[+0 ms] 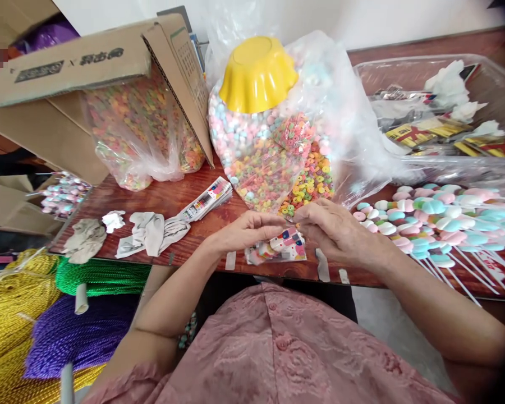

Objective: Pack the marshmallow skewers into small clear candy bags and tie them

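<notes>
Flanking printed packets [288, 246] — left hand [252, 229], right hand [334, 229] — coloured rings [313, 175] beyond

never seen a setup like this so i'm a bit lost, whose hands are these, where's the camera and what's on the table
No machine here: these are a person's bare left hand and right hand. The single picture comes from a camera worn on their head, looking forward and down.

The hands are close together at printed packaging on the table; exactly what the fingers grip is unclear. Beyond are bagged colourful rings and an upturned yellow bowl. Pastel sticks lie right; a cardboard box stands left.
</notes>
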`<state>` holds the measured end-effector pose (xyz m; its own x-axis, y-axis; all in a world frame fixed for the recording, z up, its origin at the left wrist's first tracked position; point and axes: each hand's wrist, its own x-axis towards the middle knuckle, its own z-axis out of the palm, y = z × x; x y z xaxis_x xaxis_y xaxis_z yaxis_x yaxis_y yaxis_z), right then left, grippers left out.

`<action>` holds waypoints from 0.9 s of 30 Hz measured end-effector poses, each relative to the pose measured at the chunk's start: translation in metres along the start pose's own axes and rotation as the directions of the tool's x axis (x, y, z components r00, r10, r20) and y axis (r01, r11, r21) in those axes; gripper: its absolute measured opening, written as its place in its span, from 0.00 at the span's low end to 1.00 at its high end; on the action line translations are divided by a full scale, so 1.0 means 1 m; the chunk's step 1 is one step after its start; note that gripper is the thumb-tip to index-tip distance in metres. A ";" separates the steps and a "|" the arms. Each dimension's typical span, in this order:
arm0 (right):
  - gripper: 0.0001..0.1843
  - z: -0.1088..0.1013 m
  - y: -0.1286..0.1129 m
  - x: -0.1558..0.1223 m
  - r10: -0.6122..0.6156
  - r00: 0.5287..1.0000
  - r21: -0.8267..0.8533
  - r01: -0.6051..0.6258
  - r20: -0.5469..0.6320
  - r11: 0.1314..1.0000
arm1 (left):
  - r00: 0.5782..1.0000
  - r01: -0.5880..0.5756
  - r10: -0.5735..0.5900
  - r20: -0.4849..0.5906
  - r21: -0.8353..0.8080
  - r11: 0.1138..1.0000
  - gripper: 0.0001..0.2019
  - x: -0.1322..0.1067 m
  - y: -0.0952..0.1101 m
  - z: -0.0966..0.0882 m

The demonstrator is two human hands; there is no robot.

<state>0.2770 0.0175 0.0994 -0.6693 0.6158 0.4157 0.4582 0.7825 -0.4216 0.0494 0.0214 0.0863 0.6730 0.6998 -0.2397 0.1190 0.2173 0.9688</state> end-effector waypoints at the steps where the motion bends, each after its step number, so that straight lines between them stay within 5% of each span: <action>1: 0.08 -0.002 0.000 0.003 -0.028 1.000 -0.019 0.028 -0.003 0.999 | 1.000 0.022 -0.022 0.016 -0.019 1.000 0.20 0.000 -0.001 -0.001; 4: 0.10 0.008 0.003 0.011 -0.097 0.995 -0.074 0.094 -0.032 0.993 | 0.988 -0.030 0.021 -0.152 -0.053 0.998 0.21 0.005 -0.015 0.010; 8: 0.13 0.039 0.000 0.011 0.028 0.961 0.030 -0.021 -0.276 0.999 | 0.825 -0.251 0.251 -0.506 0.070 0.965 0.19 0.016 -0.035 0.029; 11: 0.23 0.062 -0.013 0.000 0.385 0.777 0.418 -0.174 -0.498 0.892 | 0.718 -0.301 0.380 -0.583 0.233 0.925 0.17 0.019 -0.038 0.035; 12: 0.25 0.068 -0.017 -0.005 0.502 0.703 0.549 -0.188 -0.503 0.814 | 0.703 -0.307 0.407 -0.584 0.267 0.913 0.17 0.019 -0.038 0.036; 13: 0.25 0.075 -0.020 -0.010 0.581 0.682 0.645 -0.206 -0.445 0.736 | 0.697 -0.317 0.427 -0.576 0.286 0.904 0.17 0.019 -0.038 0.038; 16: 0.11 0.090 -0.020 -0.021 0.710 0.629 0.747 -0.295 -0.317 0.595 | 0.727 -0.323 0.399 -0.558 0.234 0.917 0.15 0.018 -0.040 0.044; 18: 0.06 0.092 -0.015 -0.023 0.716 0.605 0.730 -0.305 -0.347 0.612 | 0.788 -0.304 0.261 -0.558 0.015 0.952 0.16 0.017 -0.043 0.048; 22: 0.03 0.085 -0.011 -0.018 0.527 0.737 0.501 -0.295 -0.423 0.814 | 0.929 -0.197 0.012 -0.369 -0.469 0.861 0.25 0.008 -0.048 0.051; 27: 0.06 0.090 -0.018 -0.008 0.334 0.817 0.179 -0.283 -0.469 0.942 | 0.952 -0.114 -0.008 -0.305 -0.380 0.918 0.25 -0.002 -0.050 0.044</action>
<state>0.2209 -0.0097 0.0310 -0.1194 0.8081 0.5769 0.5160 0.5469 -0.6592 0.0737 -0.0208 0.0410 0.4172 0.8722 -0.2555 -0.2445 0.3785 0.8927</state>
